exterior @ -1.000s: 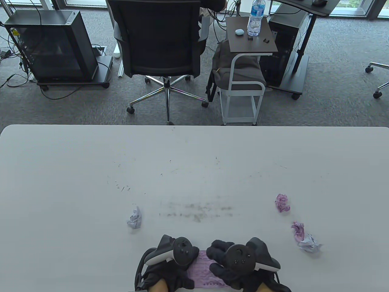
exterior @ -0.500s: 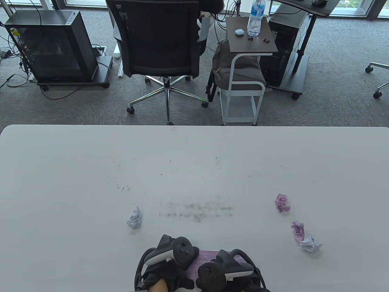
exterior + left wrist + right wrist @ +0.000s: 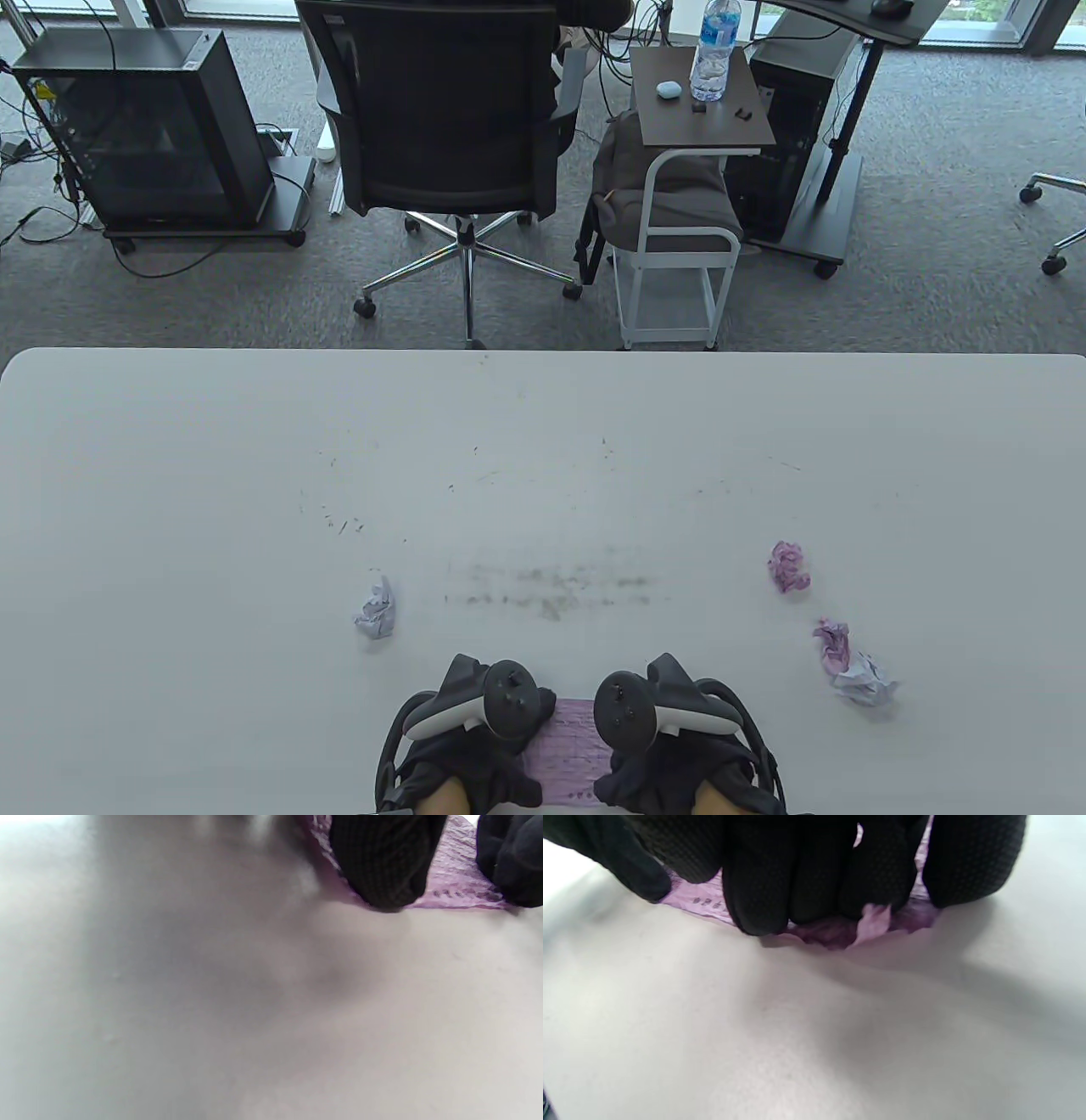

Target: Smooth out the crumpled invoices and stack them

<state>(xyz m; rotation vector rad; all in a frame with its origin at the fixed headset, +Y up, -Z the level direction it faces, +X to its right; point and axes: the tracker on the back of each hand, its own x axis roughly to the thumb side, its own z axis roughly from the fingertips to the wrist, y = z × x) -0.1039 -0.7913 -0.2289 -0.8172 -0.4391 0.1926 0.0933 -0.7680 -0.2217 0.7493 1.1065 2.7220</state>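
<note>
A partly flattened purple invoice (image 3: 570,751) lies at the table's near edge between both hands. My left hand (image 3: 496,768) rests on its left side; in the left wrist view one gloved finger (image 3: 382,861) presses the wrinkled purple sheet (image 3: 454,878). My right hand (image 3: 640,777) lies on the sheet's right side. In the right wrist view its fingers (image 3: 763,878) bear down on the purple paper (image 3: 874,921), where a small corner curls up. The trackers hide most of both hands from above.
Crumpled balls lie on the white table (image 3: 543,441): a whitish one (image 3: 377,609) at left, a pink one (image 3: 789,567) at right, and a pink one (image 3: 833,643) beside a white one (image 3: 864,679) nearer me. An office chair (image 3: 450,110) and side table (image 3: 700,93) stand beyond.
My right hand swept left and down across the purple sheet, then came back to its right side with the wrist turned. The left hand and the crumpled balls stayed put.
</note>
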